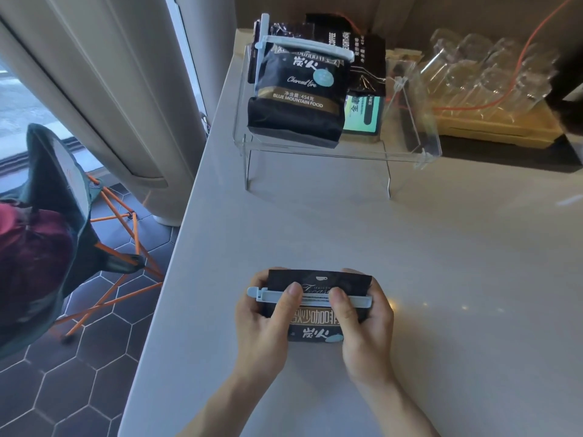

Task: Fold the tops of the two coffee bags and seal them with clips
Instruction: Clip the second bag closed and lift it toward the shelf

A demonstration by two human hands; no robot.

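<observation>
Head view: the left hand (pixel 263 323) and right hand (pixel 362 323) each grip an end of a black coffee bag (pixel 317 321) on the near bench (pixel 441 279), thumbs pressing a pale blue clip (pixel 312 297) across its folded top. Far off, a second clipped bag (pixel 299 96) stands on a clear shelf (pixel 407 154).

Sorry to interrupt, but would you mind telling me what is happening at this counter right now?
A person is sealing coffee bags. Both hands, the left hand and the right hand, grip a dark coffee bag over the counter, thumbs pressing a pale blue clip across its folded top. Another bag, with a clip already across its top, stands on the clear shelf behind.
</observation>
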